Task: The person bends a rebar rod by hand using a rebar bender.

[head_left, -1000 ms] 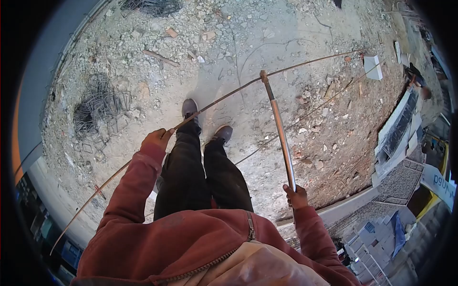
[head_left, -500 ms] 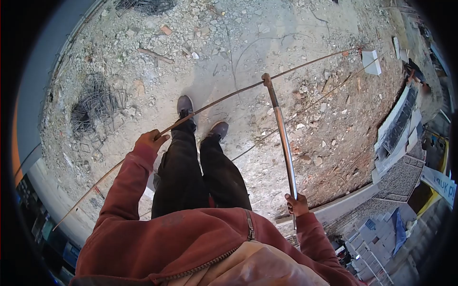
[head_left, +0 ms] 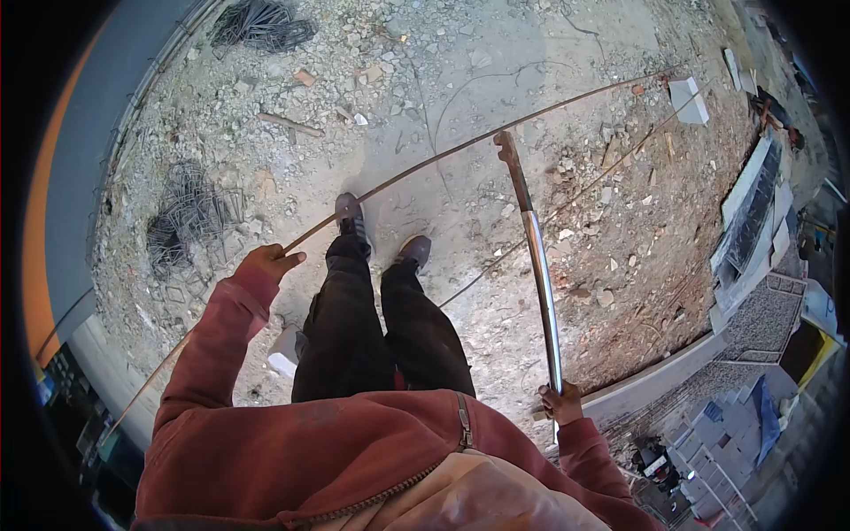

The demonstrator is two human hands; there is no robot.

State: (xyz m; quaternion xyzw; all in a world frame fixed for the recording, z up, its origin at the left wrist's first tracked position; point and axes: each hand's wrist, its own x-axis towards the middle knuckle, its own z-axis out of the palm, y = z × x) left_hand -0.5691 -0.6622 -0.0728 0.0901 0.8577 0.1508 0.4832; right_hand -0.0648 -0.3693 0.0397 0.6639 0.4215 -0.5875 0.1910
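My left hand (head_left: 271, 265) is closed around a long, thin rebar (head_left: 460, 147) that slants across in front of me, its far end up at the right. The bar curves slightly along its length. In my right hand (head_left: 561, 404) is a rebar bending bar (head_left: 542, 283), gripped near the lower end of its shiny pipe handle. Its rusty notched head (head_left: 506, 147) points away from me, just below the rebar and off it. My shoes (head_left: 349, 211) stand on the ground under the rebar.
Rubble-strewn ground lies all around. A pile of bent wire stirrups (head_left: 190, 217) sits at left, another dark bundle (head_left: 266, 25) farther off. A second thin rod (head_left: 611, 173) lies at right, near a white board piece (head_left: 688, 100). A low concrete edge (head_left: 655, 380) runs along the right.
The bending bar's head has come off the rebar and moved slightly right and toward me. My right hand has dropped a little lower. My left hand still grips the rebar.
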